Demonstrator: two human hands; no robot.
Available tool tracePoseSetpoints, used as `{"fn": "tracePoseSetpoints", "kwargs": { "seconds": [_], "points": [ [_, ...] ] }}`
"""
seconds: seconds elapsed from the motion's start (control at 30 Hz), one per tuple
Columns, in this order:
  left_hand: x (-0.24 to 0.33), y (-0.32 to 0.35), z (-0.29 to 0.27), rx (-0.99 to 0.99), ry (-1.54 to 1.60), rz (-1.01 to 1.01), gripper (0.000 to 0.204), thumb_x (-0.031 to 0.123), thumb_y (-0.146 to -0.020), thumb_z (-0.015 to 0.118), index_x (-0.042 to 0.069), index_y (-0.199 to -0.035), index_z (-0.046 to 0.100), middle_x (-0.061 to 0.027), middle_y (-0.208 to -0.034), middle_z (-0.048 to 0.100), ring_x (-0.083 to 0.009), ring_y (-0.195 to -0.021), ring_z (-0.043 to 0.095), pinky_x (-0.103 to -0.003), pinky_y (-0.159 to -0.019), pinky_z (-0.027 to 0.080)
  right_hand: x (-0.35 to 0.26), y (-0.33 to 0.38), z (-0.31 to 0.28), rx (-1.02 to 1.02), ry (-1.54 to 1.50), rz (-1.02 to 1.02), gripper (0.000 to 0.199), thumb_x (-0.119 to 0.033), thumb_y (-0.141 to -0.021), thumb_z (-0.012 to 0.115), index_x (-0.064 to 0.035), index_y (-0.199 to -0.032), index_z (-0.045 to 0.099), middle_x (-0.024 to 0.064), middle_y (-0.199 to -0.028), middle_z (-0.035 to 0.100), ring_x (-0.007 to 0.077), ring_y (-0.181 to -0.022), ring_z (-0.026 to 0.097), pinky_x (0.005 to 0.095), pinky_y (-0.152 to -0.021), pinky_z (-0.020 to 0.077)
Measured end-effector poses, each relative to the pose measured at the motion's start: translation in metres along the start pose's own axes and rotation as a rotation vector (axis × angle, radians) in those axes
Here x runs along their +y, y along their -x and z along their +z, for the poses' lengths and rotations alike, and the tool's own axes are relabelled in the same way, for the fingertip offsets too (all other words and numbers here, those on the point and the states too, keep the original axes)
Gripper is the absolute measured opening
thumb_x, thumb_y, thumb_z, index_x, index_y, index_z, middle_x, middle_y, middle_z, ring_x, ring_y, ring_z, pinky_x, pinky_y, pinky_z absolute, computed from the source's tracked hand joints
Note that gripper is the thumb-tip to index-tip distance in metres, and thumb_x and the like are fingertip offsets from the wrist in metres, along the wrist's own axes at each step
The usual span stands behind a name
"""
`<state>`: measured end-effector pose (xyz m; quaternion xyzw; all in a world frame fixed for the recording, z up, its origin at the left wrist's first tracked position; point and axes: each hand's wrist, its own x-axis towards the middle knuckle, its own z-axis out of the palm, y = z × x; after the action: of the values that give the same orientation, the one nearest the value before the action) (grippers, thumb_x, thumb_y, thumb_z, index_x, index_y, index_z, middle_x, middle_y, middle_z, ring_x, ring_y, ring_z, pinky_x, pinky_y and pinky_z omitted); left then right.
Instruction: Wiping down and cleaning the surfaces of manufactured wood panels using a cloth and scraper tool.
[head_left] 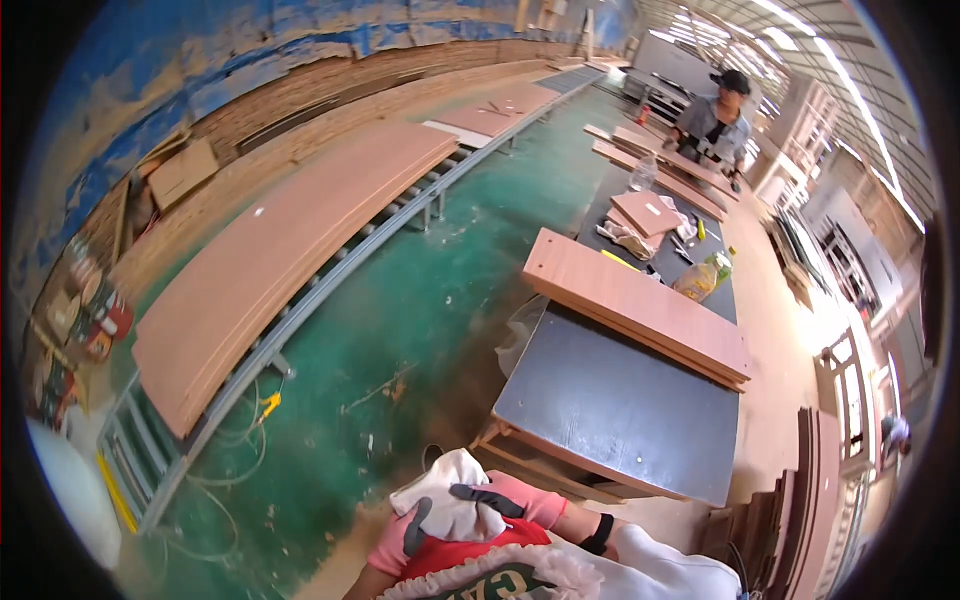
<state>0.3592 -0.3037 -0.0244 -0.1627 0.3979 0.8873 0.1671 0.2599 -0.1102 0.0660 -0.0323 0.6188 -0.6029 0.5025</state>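
Close to my body, both hands grip a crumpled white cloth (pixel 447 492). My left hand (pixel 400 538), in a pink glove with dark grey finger parts, closes on its lower left side. Matching gloves cover my right hand (pixel 515 497), whose dark fingers press on the cloth from the right. Some fingers of both hands are hidden behind the folds. Below the cloth lies the red and white front of my clothing. A dark band circles my right wrist.
Ahead right stands a dark-topped table (pixel 600 410) with stacked brown boards (pixel 640 305) across it. Left, a roller conveyor (pixel 330 290) carries long boards (pixel 300 250). A yellow air nozzle (pixel 270 404) and hose lie near it. A person (pixel 715 125) stands beyond the table.
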Motion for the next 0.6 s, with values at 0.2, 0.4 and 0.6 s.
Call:
{"fn": "tracePoseSetpoints", "kwargs": {
  "seconds": [0.2, 0.4, 0.6],
  "points": [
    [0.094, -0.084, -0.014, 0.028, 0.241, -0.011, 0.038, 0.02, -0.094, 0.047, 0.0, -0.126, 0.045, -0.0094, -0.12, 0.054, -0.0174, -0.109, 0.052, -0.029, -0.095, 0.041, -0.057, -0.089, -0.048, -0.092, -0.054, -0.118, 0.05, -0.032, -0.085, 0.06, 0.0049, -0.119, 0.051, 0.0047, -0.109, 0.059, 0.0108, -0.095, 0.053, 0.0259, -0.086, 0.0416],
    [0.184, -0.177, -0.067, 0.074, 0.449, 0.201, 0.048, 0.03, -0.089, 0.053, 0.004, -0.128, 0.042, -0.01, -0.126, 0.049, -0.0258, -0.116, 0.047, -0.041, -0.1, 0.037, -0.099, -0.158, -0.141, 0.13, -0.145, -0.375, 0.049, -0.014, -0.086, 0.057, 0.0057, -0.128, 0.041, 0.0114, -0.12, 0.054, 0.0178, -0.105, 0.054, 0.0299, -0.09, 0.0435],
    [0.255, -0.283, -0.155, 0.149, 0.433, 0.291, 0.063, 0.036, -0.08, 0.062, 0.003, -0.129, 0.039, -0.0125, -0.125, 0.048, -0.0292, -0.115, 0.046, -0.043, -0.101, 0.035, -0.153, -0.178, -0.156, 0.348, -0.274, -0.313, 0.045, -0.016, -0.089, 0.055, 0.0062, -0.126, 0.042, 0.0149, -0.112, 0.059, 0.0221, -0.1, 0.059, 0.0325, -0.088, 0.0467]
  ]
}}
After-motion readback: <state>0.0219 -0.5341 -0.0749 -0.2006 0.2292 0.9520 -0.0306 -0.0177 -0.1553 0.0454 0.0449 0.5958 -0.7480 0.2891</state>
